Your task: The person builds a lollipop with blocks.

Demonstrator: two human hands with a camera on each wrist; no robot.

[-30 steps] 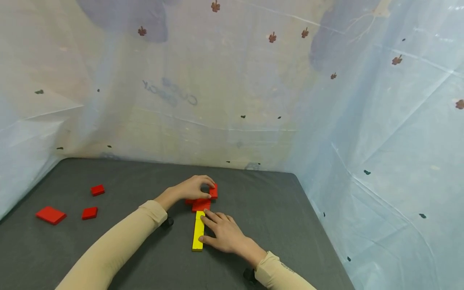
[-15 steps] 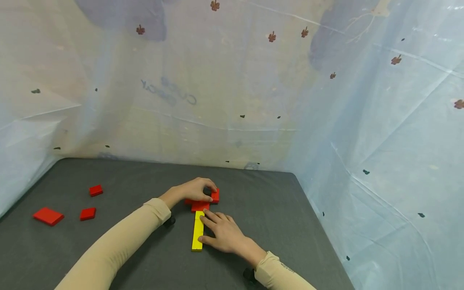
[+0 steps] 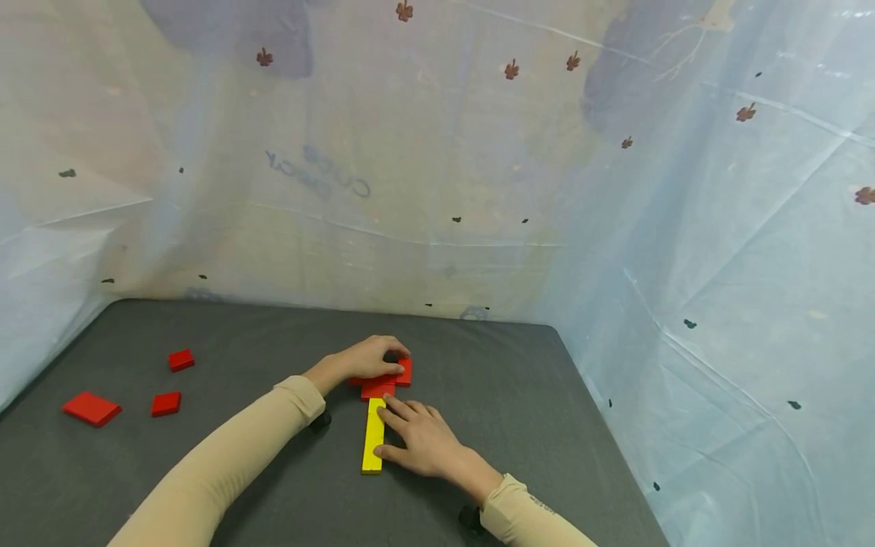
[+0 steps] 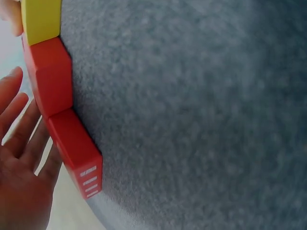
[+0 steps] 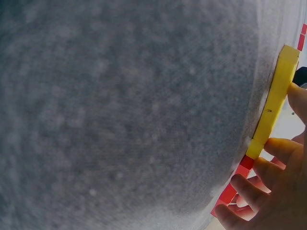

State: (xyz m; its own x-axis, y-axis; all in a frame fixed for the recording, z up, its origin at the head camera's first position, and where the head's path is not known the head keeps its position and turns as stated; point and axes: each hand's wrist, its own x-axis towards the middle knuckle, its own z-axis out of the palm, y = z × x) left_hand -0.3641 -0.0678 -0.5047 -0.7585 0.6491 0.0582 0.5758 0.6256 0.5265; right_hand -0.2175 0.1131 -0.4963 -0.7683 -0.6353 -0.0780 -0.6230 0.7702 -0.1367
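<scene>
My left hand (image 3: pixel 367 357) curves over the far end of a row of flat blocks, its thumb and index finger pinching a small red block (image 3: pixel 405 373). A second red block (image 3: pixel 372 390) lies just nearer, and more red shows partly hidden under the left hand. In the left wrist view, a red block with white printed marks (image 4: pixel 76 155) adjoins another red block (image 4: pixel 53 79). The yellow strip (image 3: pixel 373 441), a long piece and a short one end to end, runs toward me. My right hand (image 3: pixel 425 441) rests extended fingers and thumb along its right side.
On the left of the dark grey table (image 3: pixel 533 425) lie a larger red diamond-shaped block (image 3: pixel 92 409) and two small red blocks, one nearer (image 3: pixel 166 404) and one farther (image 3: pixel 181 360). A pale plastic curtain (image 3: pixel 410 190) hangs behind and along the sides.
My left hand has brought the small red block nearer, up against the other red pieces. My right hand has stayed in place on the yellow strip.
</scene>
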